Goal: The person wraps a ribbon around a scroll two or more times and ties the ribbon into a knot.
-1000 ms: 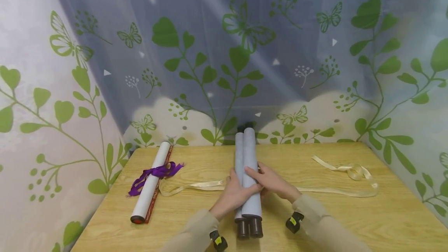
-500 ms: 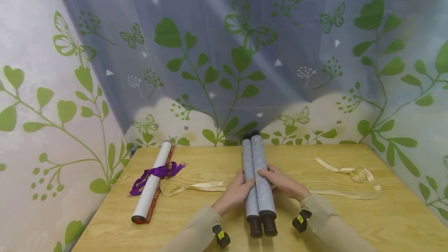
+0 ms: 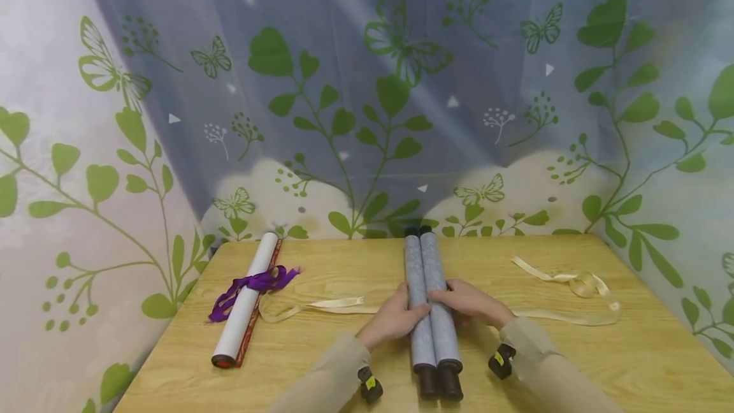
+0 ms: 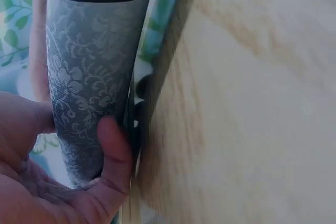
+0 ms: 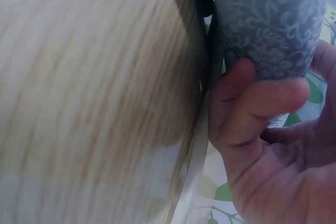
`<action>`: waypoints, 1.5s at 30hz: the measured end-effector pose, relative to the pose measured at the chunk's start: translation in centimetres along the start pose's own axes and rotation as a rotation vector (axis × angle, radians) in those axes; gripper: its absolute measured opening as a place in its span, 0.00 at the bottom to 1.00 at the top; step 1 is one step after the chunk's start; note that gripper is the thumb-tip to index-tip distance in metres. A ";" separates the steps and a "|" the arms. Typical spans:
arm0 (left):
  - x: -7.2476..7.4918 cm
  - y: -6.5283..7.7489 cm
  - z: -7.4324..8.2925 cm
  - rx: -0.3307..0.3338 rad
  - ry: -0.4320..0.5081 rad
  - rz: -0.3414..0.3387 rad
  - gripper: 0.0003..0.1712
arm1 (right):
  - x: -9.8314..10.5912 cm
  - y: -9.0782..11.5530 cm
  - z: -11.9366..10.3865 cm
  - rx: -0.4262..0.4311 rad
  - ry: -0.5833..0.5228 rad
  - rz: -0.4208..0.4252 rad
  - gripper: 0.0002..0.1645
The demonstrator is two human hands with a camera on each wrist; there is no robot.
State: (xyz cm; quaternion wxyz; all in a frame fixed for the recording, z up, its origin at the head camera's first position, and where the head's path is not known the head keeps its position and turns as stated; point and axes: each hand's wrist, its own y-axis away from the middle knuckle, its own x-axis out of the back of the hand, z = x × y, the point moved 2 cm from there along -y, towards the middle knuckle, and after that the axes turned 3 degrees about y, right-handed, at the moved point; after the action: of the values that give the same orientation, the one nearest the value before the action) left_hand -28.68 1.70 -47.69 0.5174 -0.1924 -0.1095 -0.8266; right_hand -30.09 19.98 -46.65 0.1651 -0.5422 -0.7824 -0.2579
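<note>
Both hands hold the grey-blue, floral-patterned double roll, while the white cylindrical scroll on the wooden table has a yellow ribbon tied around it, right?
Not quite: a purple fabric ribbon is tied around the white cylindrical scroll, as the head view shows. The left hand and right hand do hold the double roll.

The left grey roll (image 3: 415,273) and right grey roll (image 3: 443,327) have shifted toward four o'clock, the left grip (image 3: 395,318) and right grip (image 3: 473,304) travelling with them. A second ago I saw the right one raised, overlapping its neighbour; now they're level, side by side. Their twelve o'clock ends have dropped toward the far edge of the tabletop (image 3: 344,260). The left thumb (image 3: 420,313), formerly across the right roll, now lies on the left one
</note>
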 end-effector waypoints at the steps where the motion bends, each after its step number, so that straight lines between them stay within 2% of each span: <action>1: -0.1 0.0 0.1 -0.002 -0.017 -0.001 0.42 | 0.1 0.0 0.0 -0.003 0.012 0.011 0.32; 6: -0.2 -0.1 0.4 0.007 -0.093 -0.010 0.45 | 0.3 0.2 0.0 -0.025 0.044 0.046 0.31; 13: -0.3 -0.2 0.3 0.025 -0.205 -0.054 0.48 | 0.1 0.5 0.3 0.017 0.050 0.050 0.30; 17: -0.3 -0.2 0.3 0.026 -0.208 -0.073 0.47 | -0.1 0.6 0.6 0.001 0.037 0.062 0.32; 25: 0.1 -0.5 0.7 0.048 -0.087 -0.120 0.41 | -0.2 0.3 1.1 -0.008 -0.022 0.045 0.40; 30: 0.5 -0.4 0.7 0.079 -0.088 -0.124 0.40 | -0.1 0.1 1.1 0.037 -0.016 0.023 0.39; 36: 0.9 -0.1 0.5 0.108 -0.090 -0.114 0.44 | -0.3 -0.1 0.6 0.049 -0.016 0.002 0.36; 45: 1.9 0.4 0.2 0.157 -0.085 -0.110 0.47 | -1.2 -0.6 0.1 0.088 -0.090 -0.037 0.37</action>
State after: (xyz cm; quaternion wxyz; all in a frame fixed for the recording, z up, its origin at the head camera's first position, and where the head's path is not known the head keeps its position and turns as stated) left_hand -29.01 0.00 -46.70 0.4794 -0.1800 -0.2062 -0.8338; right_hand -30.18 18.95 -47.48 0.1486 -0.5308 -0.8096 -0.2018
